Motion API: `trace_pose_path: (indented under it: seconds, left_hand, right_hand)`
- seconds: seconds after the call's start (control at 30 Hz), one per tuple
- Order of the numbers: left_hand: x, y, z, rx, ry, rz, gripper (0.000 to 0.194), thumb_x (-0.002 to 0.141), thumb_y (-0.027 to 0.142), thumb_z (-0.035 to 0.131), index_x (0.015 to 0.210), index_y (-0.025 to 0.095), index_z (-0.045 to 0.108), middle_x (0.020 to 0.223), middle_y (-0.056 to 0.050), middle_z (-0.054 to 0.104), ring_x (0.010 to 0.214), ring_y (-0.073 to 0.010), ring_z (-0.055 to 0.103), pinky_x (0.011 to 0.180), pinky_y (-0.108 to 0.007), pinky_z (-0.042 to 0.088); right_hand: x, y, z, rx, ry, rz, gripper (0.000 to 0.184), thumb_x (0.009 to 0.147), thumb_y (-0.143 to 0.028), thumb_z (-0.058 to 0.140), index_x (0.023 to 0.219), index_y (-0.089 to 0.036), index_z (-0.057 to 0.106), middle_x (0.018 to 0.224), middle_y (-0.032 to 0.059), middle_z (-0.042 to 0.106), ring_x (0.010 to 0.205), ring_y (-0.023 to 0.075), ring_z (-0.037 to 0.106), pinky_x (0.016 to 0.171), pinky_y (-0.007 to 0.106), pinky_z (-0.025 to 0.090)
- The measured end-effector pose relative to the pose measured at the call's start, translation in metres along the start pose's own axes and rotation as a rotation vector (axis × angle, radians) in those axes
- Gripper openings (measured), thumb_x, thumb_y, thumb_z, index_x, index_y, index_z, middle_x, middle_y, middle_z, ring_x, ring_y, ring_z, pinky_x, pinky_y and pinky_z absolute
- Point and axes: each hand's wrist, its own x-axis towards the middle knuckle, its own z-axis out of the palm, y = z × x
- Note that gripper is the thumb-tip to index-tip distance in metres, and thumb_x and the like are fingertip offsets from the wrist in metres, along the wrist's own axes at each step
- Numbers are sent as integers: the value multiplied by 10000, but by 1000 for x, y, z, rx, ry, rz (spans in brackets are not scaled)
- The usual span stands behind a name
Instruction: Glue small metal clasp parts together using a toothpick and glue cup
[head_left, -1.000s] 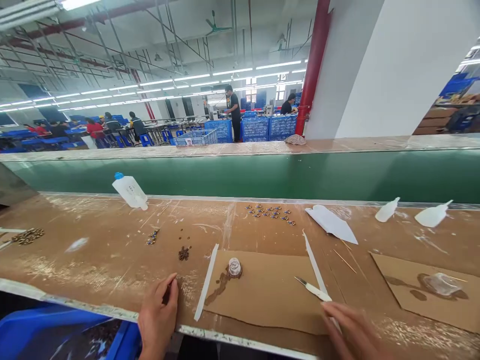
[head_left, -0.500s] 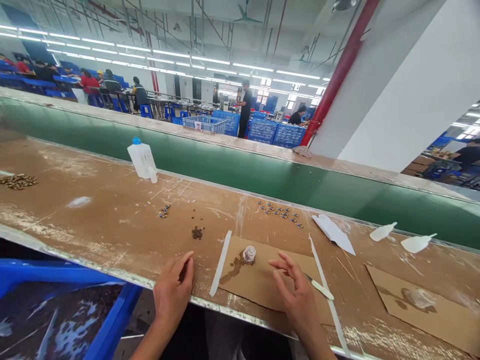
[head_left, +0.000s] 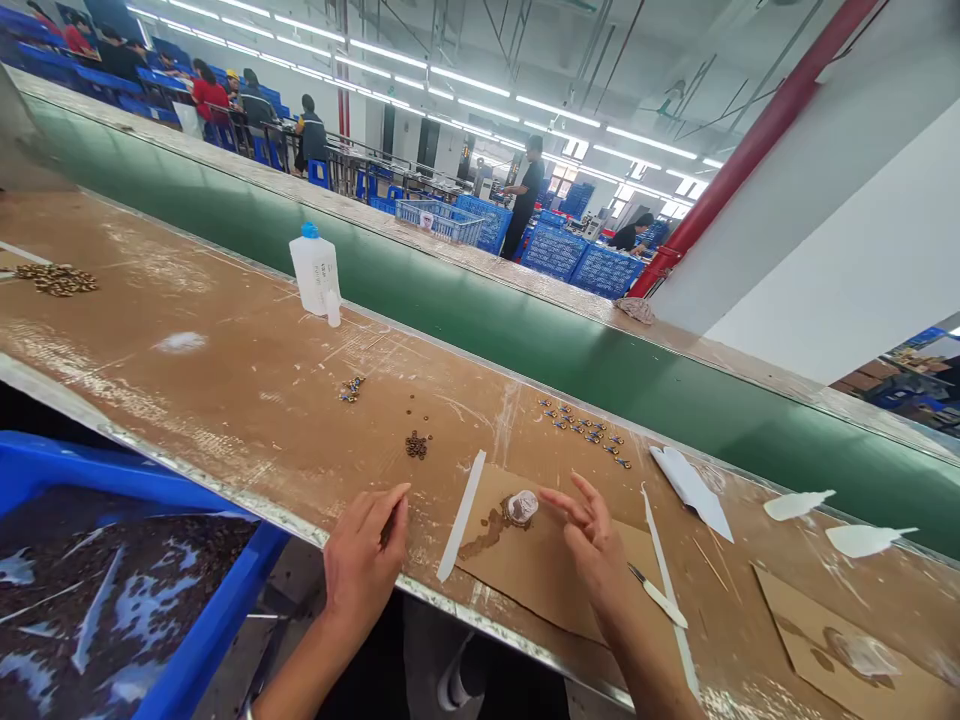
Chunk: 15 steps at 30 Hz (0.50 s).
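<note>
My left hand (head_left: 365, 562) rests on the near edge of the brown workbench (head_left: 247, 400), fingers loosely bent, and seems to hold a thin dark stick. My right hand (head_left: 592, 540) hovers open over a cardboard sheet (head_left: 547, 570), fingers spread, just right of a small clear glue cup (head_left: 521, 506) in a dark spill. A white-handled knife (head_left: 660, 596) lies right of that hand. A white strip (head_left: 461, 514) lies between the hands. A small pile of dark beads (head_left: 416, 445) sits beyond the left hand.
A white bottle with blue cap (head_left: 315, 270) stands by the green conveyor belt (head_left: 465, 320). Small blue-and-gold pieces (head_left: 589, 428) lie near the belt. A blue bin (head_left: 112, 580) sits below left. White paper (head_left: 694, 485) and spatulas (head_left: 862, 540) lie right. People work far behind.
The view has swung left and tilted. My right hand moved from the bench edge by the knife to above the cardboard near the glue cup. My left hand stayed put.
</note>
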Motion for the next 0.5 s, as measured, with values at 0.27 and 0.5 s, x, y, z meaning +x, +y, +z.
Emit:
trace_pose_path:
  seconds: [0.27, 0.5]
  left_hand:
    - [2, -1, -1, 12, -9, -29, 184, 893, 262, 501, 989, 210, 650, 823, -26, 690, 718, -139, 633, 711, -240, 472]
    - [7, -7, 0, 64, -120, -134, 320, 867, 412, 448, 963, 209, 676, 919, -43, 716, 823, -195, 655, 782, -294, 484]
  right_hand:
    - [-26, 26, -53, -293, 425, -95, 381, 828, -485, 497, 1044, -192, 609, 986, 77, 650, 941, 221, 593, 788, 342, 458]
    - [-71, 79, -110, -587, 518, -219, 371, 870, -498, 467, 938, -202, 682, 998, 71, 654, 920, 200, 610, 813, 351, 488]
